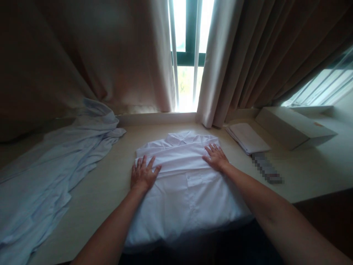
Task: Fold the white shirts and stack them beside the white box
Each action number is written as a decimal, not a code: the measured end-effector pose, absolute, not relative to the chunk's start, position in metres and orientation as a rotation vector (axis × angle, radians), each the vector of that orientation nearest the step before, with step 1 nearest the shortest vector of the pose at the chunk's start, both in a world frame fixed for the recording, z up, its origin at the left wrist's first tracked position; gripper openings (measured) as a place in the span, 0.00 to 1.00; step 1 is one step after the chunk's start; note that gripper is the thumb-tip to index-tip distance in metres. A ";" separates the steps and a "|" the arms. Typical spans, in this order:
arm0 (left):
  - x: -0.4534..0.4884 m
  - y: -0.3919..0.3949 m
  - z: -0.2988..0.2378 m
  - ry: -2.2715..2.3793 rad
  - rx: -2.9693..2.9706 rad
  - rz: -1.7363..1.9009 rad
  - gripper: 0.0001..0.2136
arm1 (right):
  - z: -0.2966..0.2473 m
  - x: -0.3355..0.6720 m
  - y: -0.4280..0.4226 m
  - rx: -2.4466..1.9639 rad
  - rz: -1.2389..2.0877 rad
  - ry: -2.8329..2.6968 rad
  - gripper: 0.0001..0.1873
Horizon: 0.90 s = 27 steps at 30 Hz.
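A white collared shirt (179, 191) lies spread on the pale tabletop in front of me, its collar toward the window and its lower part reaching the near edge. A band of its cloth is folded across below the collar. My left hand (143, 173) rests flat on the left end of that band, fingers spread. On the right end lies my right hand (215, 157), also flat with the fingers apart. Neither hand grips the cloth.
Rumpled pale-blue garments (66, 158) cover the left side of the table (104, 195). To the right are a folded white cloth (248, 138), a blurred-out dark flat object (266, 169) and a pale box-like block (298, 127). Curtains (217, 66) hang along the back edge.
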<state>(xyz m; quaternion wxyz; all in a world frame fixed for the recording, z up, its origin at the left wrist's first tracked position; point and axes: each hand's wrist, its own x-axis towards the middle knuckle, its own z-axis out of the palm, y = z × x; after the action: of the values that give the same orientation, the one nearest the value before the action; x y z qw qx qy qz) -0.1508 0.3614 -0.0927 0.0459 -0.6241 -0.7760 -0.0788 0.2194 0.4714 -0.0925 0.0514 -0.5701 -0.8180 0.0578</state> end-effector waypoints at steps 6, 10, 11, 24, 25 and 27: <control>-0.145 0.346 -0.088 -2.406 -1.887 -0.266 0.33 | -0.090 0.222 0.462 -1.756 0.172 -2.491 0.40; -0.139 0.326 -0.089 -2.407 -1.874 -0.248 0.32 | -0.090 0.227 0.447 -1.751 0.156 -2.493 0.40; -0.138 0.322 -0.089 -2.400 -1.870 -0.242 0.32 | -0.091 0.228 0.443 -1.754 0.149 -2.490 0.40; -0.151 0.409 -0.082 -2.240 -2.173 -0.135 0.28 | -0.092 0.231 0.435 -1.747 0.154 -2.477 0.41; -0.154 0.416 -0.086 -2.288 -2.154 -0.120 0.30 | -0.092 0.231 0.435 -1.745 0.158 -2.483 0.42; -0.160 0.425 -0.094 -2.378 -2.079 -0.108 0.33 | -0.091 0.232 0.435 -1.731 0.166 -2.496 0.42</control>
<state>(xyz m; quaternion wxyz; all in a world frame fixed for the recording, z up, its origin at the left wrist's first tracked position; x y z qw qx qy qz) -0.1600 0.4252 -0.0942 -0.0094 -0.6577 -0.7524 -0.0341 0.2319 0.4354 -0.0907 0.0497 -0.5684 -0.8195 0.0544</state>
